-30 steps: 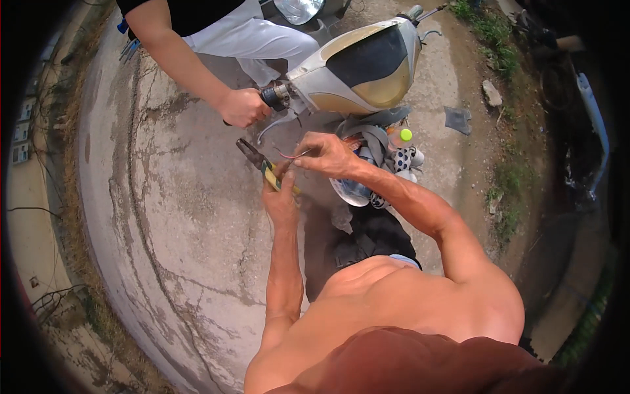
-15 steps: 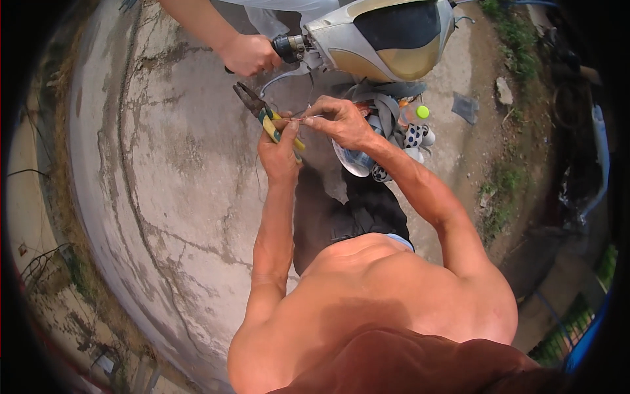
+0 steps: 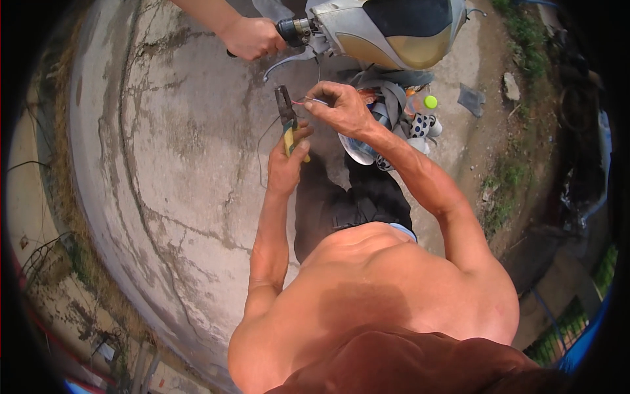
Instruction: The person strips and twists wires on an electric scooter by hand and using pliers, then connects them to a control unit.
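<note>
My left hand (image 3: pixel 286 163) is closed round the yellow-and-green handles of a pair of pliers (image 3: pixel 284 105), whose dark jaws point away from me. To its right, my right hand (image 3: pixel 342 113) pinches a thin wire (image 3: pixel 299 102) between thumb and fingers. The wire's reddish end reaches to the side of the pliers' jaws; whether the jaws grip it I cannot tell. A thin dark cable (image 3: pixel 260 148) hangs in a loop left of my left hand.
Ahead stands a white-and-gold scooter (image 3: pixel 367 49). Another person's hand (image 3: pixel 256 38) grips its black handlebar grip, next to a brake lever (image 3: pixel 282 64). Right of my right hand are a grey bag (image 3: pixel 394 105), a bottle with a lime cap (image 3: pixel 430 102) and a dotted item (image 3: pixel 421 125). Cracked concrete (image 3: pixel 190 164) lies left.
The pliers have turned from slanting left to nearly upright, and my left hand has shifted its hold lower, away from my right hand. My right hand has moved slightly forward with the wire.
</note>
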`<state>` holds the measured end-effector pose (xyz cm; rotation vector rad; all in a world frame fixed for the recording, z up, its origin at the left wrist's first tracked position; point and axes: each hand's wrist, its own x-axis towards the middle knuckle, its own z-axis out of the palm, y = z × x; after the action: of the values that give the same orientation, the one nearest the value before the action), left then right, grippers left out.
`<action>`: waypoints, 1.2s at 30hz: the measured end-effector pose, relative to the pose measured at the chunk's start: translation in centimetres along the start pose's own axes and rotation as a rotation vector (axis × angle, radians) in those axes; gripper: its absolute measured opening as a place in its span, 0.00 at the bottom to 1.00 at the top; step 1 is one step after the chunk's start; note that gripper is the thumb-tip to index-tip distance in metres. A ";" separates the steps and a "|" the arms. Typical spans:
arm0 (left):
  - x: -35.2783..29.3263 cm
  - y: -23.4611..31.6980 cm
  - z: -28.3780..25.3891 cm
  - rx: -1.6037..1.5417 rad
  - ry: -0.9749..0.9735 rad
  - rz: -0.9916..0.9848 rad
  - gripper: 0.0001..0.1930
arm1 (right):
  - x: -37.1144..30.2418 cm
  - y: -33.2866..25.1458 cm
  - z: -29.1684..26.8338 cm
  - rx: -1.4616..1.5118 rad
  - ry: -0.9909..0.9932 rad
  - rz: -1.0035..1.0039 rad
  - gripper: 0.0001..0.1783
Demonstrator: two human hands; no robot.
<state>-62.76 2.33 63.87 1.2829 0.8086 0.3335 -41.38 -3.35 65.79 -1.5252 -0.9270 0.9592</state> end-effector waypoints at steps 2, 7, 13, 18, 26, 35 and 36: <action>-0.1 -0.1 0.0 -0.024 -0.040 -0.018 0.25 | 0.0 -0.1 0.5 0.045 -0.008 0.022 0.14; -0.2 0.7 0.3 -0.008 -0.096 -0.005 0.27 | 0.0 -0.2 0.4 0.075 -0.011 0.070 0.14; 0.0 -0.1 1.0 0.006 -0.049 0.078 0.24 | 0.2 -0.5 0.2 0.020 0.011 0.045 0.14; 0.6 -1.6 -0.3 0.572 0.037 0.168 0.15 | 0.5 -0.9 0.1 -0.190 0.008 -0.039 0.16; 0.5 -1.8 0.3 -0.576 -0.201 -0.191 0.14 | 2.3 0.9 -1.0 0.033 -0.127 0.044 0.13; 1.6 0.0 -0.6 -0.421 0.242 0.029 0.16 | 1.2 0.7 -1.5 0.373 -0.087 0.247 0.13; 1.9 0.1 0.5 -0.420 0.245 0.030 0.16 | 1.3 0.8 -1.3 0.360 -0.072 0.253 0.13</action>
<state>-61.09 3.26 63.29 0.8702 0.8704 0.6574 -39.65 -2.72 65.04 -1.3230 -0.5779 1.2936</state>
